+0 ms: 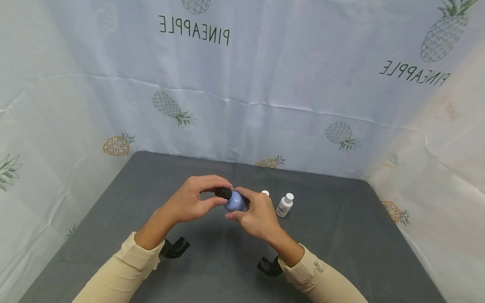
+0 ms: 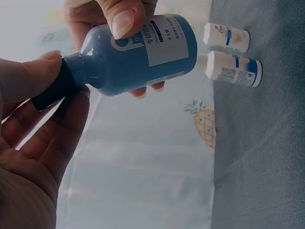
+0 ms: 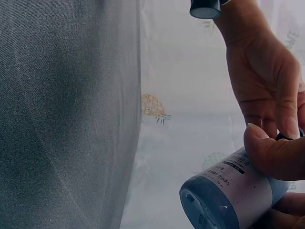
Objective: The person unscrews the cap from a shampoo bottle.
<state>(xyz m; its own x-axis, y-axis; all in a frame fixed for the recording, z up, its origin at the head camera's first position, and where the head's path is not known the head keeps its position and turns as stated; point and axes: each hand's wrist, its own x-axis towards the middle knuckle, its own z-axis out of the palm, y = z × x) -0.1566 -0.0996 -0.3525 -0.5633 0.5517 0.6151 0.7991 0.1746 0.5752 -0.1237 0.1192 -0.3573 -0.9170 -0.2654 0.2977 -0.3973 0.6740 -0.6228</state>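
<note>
A blue bottle (image 2: 114, 59) with a pale printed label is held up over the table, tilted onto its side, its neck toward my left hand. My right hand (image 1: 259, 212) grips the bottle's body, thumb across the label in the left wrist view. Thumb and fingers of my left hand (image 1: 195, 200) pinch the black cap (image 2: 59, 83), which sits on the bottle's neck. The bottle's base faces the camera in the right wrist view.
Two small white bottles stand on the dark grey table (image 1: 333, 235) beyond my right hand; one white bottle (image 1: 285, 205) shows fully, the other white bottle (image 2: 228, 37) is mostly hidden in the head view. A pineapple-print curtain (image 1: 242, 126) hangs behind the table.
</note>
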